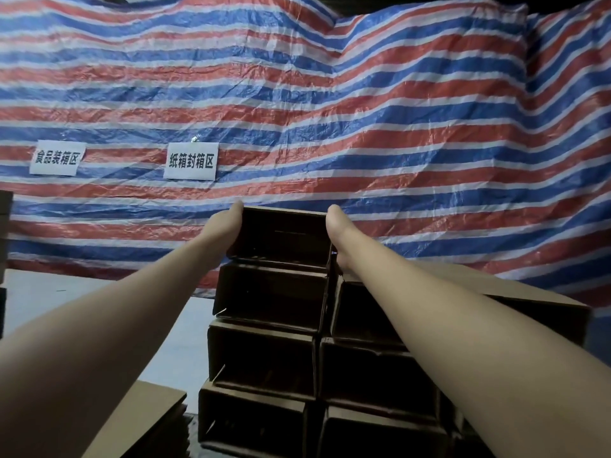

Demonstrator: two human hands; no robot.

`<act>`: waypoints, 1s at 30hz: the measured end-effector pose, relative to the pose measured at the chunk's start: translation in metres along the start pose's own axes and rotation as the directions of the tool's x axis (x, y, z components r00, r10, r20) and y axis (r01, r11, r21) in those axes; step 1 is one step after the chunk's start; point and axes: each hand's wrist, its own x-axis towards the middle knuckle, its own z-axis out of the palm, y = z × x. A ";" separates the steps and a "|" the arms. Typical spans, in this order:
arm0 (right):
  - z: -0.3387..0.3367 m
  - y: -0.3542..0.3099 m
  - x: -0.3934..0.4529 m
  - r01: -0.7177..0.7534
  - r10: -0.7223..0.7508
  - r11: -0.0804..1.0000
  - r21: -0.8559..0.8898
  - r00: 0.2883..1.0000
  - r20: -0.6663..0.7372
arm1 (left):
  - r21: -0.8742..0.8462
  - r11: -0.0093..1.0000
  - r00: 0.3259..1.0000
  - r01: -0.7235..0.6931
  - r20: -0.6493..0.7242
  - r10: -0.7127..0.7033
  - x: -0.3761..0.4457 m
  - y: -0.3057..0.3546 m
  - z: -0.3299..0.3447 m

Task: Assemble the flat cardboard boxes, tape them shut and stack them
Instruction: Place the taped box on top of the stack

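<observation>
1. A tarp (330, 94), striped red, white and blue, is hung across the whole background; heavy wrinkling is noted.
2. A stack (264, 352) of assembled boxes is found in front of the tarp, arranged in two columns side by side, with the open, dark sides turned toward the camera. Four tiers are counted in the left column; the right column is lower and is partly hidden by the right forearm.
3. A grey floor (66, 292) is seen to the left of the stack.
4. Flat cardboard (142, 421) is piled at the lower left, just beside the stack's base.
5. The top box (281, 239) is set on the left column, its base touching the box beneath. It is held between both hands.
6. Two white signs with black characters are fixed to the tarp: one sign (191, 161) above the top box, the other (57, 158) well to its left.
7. The left hand (228, 229) is pressed against the left wall of the top box, the thumb lying along the front edge. The fingers are hidden behind the box, so whether they are curled cannot be told.
8. The right hand (339, 233) is pressed against the right wall of the same box. Its fingers are likewise hidden, and the grip cannot be told.
</observation>
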 end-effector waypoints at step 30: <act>-0.089 -0.008 -0.219 0.224 -0.200 0.971 0.084 0.952 -0.231 | 0.175 0.791 0.810 -0.586 0.117 0.574 -0.267 0.060 -0.005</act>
